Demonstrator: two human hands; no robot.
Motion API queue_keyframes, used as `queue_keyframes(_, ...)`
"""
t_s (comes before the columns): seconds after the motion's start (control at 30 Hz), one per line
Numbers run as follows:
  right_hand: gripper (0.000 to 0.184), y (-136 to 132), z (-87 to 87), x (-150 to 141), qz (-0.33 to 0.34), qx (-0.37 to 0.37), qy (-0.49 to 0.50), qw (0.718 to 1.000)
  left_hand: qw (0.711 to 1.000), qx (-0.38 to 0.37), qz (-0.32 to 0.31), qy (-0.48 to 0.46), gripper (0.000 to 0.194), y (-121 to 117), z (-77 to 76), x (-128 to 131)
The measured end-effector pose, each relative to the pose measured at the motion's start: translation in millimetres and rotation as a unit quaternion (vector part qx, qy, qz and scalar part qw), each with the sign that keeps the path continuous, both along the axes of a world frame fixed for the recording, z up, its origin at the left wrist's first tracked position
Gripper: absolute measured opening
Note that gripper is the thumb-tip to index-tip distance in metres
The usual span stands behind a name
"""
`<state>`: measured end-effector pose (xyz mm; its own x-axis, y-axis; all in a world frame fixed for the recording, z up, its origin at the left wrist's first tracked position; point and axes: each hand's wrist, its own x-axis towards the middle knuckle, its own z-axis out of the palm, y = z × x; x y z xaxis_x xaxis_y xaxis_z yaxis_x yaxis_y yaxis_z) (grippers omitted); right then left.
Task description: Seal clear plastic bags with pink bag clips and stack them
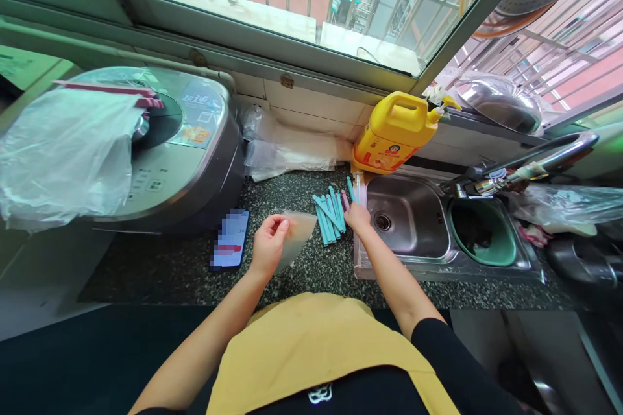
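Note:
My left hand [269,245] is closed in a pinch on the top edge of a translucent plastic bag [298,238], which hangs over the counter. My right hand [358,218] reaches to the sink's left edge, its fingers closed at the near end of a pink bag clip [345,198]. Beside that hand lies a loose pile of several teal bag clips [329,215], some crossing each other. One more teal clip [350,188] rests by the sink rim, just beyond my right fingers.
A phone [230,240] lies left of my left hand. The rice cooker [204,162] carries a plastic bag [73,149] with dark pink clips. Folded clear plastic [296,149] lies along the wall. A yellow detergent jug [394,133] stands behind the steel sink [413,214], which holds a green basin [503,253].

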<state>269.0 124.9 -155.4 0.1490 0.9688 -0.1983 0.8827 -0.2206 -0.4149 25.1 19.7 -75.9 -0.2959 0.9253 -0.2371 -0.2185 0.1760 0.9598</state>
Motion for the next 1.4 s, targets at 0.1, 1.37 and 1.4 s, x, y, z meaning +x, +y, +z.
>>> queue_keyframes(0.1, 0.015, -8, 15.7, 3, -0.020, 0.042, 0.012, 0.999, 1.000, 0.006, -0.009, 0.022, 0.026, 0, 1.1, 1)
queue_keyframes(1.37, 0.024, -88, 78.2, -71, 0.255, 0.151, 0.235, 0.926, 0.956, 0.099, -0.093, 0.258, 0.050, -3, -69.7, -32)
queue_keyframes(1.4, 0.025, -88, 78.7, -71, 0.254, 0.153, 0.240, 0.924, 0.965, 0.115, -0.115, 0.205, 0.050, -5, -62.9, -27)
